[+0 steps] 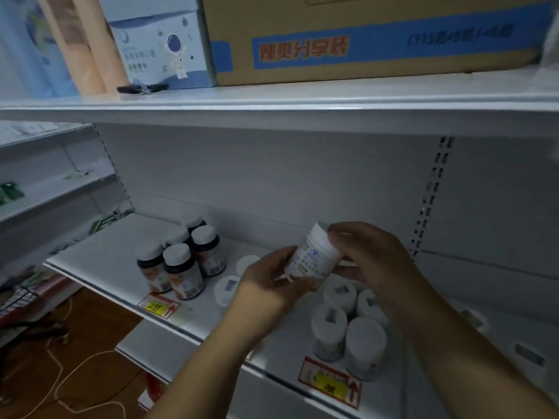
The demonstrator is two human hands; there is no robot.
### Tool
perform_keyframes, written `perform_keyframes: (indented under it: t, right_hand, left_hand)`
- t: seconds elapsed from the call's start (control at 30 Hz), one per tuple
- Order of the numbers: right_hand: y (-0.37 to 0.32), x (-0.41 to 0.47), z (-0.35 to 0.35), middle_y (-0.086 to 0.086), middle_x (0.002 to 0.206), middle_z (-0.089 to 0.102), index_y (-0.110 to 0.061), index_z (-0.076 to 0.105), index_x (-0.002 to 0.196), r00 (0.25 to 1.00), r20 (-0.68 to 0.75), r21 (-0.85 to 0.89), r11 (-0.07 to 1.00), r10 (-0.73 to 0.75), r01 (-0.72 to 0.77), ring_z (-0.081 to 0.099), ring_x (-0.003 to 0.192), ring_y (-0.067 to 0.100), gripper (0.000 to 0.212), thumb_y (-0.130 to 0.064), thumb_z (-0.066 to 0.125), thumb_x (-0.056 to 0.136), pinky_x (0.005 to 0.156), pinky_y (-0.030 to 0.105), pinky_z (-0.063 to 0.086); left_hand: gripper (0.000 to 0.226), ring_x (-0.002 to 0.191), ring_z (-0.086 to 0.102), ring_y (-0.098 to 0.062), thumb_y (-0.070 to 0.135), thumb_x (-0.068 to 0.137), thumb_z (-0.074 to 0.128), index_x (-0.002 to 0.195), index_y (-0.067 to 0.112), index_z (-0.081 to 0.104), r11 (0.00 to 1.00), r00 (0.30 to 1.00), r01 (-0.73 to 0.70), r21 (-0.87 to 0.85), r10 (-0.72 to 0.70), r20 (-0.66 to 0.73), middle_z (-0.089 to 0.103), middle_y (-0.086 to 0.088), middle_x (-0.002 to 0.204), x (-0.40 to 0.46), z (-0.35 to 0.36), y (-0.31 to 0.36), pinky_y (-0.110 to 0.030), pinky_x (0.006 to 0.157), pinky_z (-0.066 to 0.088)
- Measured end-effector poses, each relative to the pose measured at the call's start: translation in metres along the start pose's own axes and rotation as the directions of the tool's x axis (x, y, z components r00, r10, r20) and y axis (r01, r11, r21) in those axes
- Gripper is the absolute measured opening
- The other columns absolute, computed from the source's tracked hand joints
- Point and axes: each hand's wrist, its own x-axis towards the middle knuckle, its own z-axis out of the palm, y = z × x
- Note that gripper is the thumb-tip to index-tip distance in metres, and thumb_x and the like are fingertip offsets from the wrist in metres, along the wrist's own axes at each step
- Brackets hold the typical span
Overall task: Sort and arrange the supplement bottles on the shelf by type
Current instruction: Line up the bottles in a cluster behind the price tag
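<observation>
Dim, bluish light fills the frame, brightest along the front lip of the upper shelf (pixel 302 99) and fading toward the lower left, where the floor (pixel 99 325) sits in deep shadow. The whole picture is soft: print on the cardboard box (pixel 378 40) at upper right smears (characters barely legible), and the hands (pixel 320 273) at centre show motion blur. Wide-angle distortion bows shelf edges and tilts the uprights at the right edge. No hard glare; shadows are diffuse.

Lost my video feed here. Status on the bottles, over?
Left hand and right hand both gripping one white bottle, tilted, above the shelf. Dark bottles grouped left, white ones right. Nothing blocking.
</observation>
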Motion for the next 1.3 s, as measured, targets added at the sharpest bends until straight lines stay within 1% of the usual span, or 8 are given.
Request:
perform_keyframes:
  t: [0.17, 0.27, 0.33, 0.47, 0.7, 1.07, 1.17, 1.3]
  right_hand:
    - [0.013, 0.054, 0.051, 0.001, 0.101, 0.069, -0.027, 0.066, 0.088, 0.991, -0.08, -0.187, 0.978, -0.108, 0.091, 0.067, 0.09, 0.018, 0.014, -0.019, 0.071, 0.078, 0.08, 0.038, 0.057]
    - [0.029, 0.1, 0.076, -0.001, 0.103, 0.065, -0.023, 0.064, 0.1, 0.975, -0.128, -0.43, 0.897, -0.179, 0.108, 0.063, 0.092, 0.016, 0.024, -0.02, 0.072, 0.078, 0.074, 0.015, 0.049]
    - [0.045, 0.126, 0.089, 0.0, 0.108, 0.062, -0.016, 0.061, 0.113, 0.981, -0.12, -0.585, 0.809, -0.152, 0.053, 0.059, 0.094, 0.014, 0.037, -0.022, 0.072, 0.078, 0.065, 0.008, 0.041]
    - [0.081, 0.151, 0.102, 0.008, 0.129, 0.056, -0.011, 0.051, 0.127, 0.996, -0.069, -0.701, 0.707, 0.061, -0.092, 0.055, 0.113, 0.021, 0.055, -0.025, 0.072, 0.078, 0.093, 0.032, 0.045]
    - [0.115, 0.142, 0.104, 0.005, 0.117, 0.062, -0.012, 0.06, 0.116, 0.975, 0.01, -0.707, 0.691, 0.221, -0.15, 0.058, 0.109, 0.021, 0.044, -0.02, 0.075, 0.075, 0.096, 0.042, 0.047]
    - [0.132, 0.144, 0.099, 0.004, 0.123, 0.06, -0.018, 0.056, 0.12, 0.978, 0.028, -0.743, 0.659, 0.209, -0.119, 0.057, 0.108, 0.017, 0.044, -0.033, 0.067, 0.08, 0.088, 0.026, 0.043]
    - [0.131, 0.143, 0.102, 0.001, 0.131, 0.055, -0.018, 0.052, 0.126, 0.98, 0.014, -0.756, 0.643, 0.198, -0.119, 0.053, 0.113, 0.013, 0.049, -0.036, 0.065, 0.082, 0.089, 0.021, 0.037]
    - [0.117, 0.147, 0.112, 0.006, 0.136, 0.05, -0.023, 0.048, 0.129, 0.973, -0.051, -0.663, 0.72, 0.226, -0.202, 0.051, 0.115, 0.013, 0.053, -0.034, 0.067, 0.081, 0.093, 0.024, 0.039]
  left_hand:
    - [0.047, 0.114, 0.056, -0.005, 0.034, 0.077, 0.069, 0.122, 0.035, 0.056, 0.981, 0.979, 0.043, 0.19, -0.08, 0.189, 0.06, 0.013, 0.125, 0.059, -0.066, -0.022, -0.027, 0.092, 0.048]
    - [0.061, 0.118, 0.037, 0.002, 0.045, 0.083, 0.061, 0.138, 0.031, 0.039, 0.947, 0.95, 0.14, 0.29, -0.211, 0.231, 0.041, 0.018, 0.135, 0.099, -0.115, -0.032, -0.006, 0.081, 0.04]
    - [0.057, 0.114, 0.034, 0.002, 0.045, 0.084, 0.058, 0.137, 0.033, 0.04, 0.928, 0.95, 0.094, 0.361, -0.192, 0.245, 0.039, 0.012, 0.142, 0.12, -0.138, -0.038, -0.014, 0.09, 0.032]
    - [0.054, 0.113, 0.032, 0.001, 0.048, 0.086, 0.054, 0.137, 0.036, 0.037, 0.91, 0.927, 0.048, 0.411, -0.193, 0.321, 0.035, 0.012, 0.146, 0.145, -0.169, -0.051, -0.018, 0.092, 0.026]
    - [0.05, 0.112, 0.032, -0.001, 0.047, 0.087, 0.053, 0.134, 0.038, 0.04, 0.909, 0.919, 0.072, 0.41, -0.22, 0.327, 0.035, 0.013, 0.145, 0.152, -0.187, -0.065, -0.017, 0.093, 0.025]
    - [0.043, 0.12, 0.036, 0.001, 0.038, 0.091, 0.051, 0.133, 0.032, 0.045, 0.927, 0.968, 0.073, 0.368, -0.155, 0.196, 0.04, 0.015, 0.139, 0.121, -0.21, -0.034, -0.018, 0.1, 0.025]
    - [0.042, 0.117, 0.04, 0.001, 0.04, 0.091, 0.049, 0.132, 0.034, 0.047, 0.94, 0.975, 0.077, 0.333, -0.14, 0.171, 0.043, 0.02, 0.132, 0.116, -0.226, -0.027, -0.013, 0.091, 0.03]
    - [0.043, 0.116, 0.04, 0.0, 0.046, 0.091, 0.044, 0.132, 0.036, 0.046, 0.954, 0.982, 0.066, 0.294, -0.114, 0.151, 0.043, 0.021, 0.131, 0.124, -0.255, -0.025, -0.019, 0.093, 0.029]
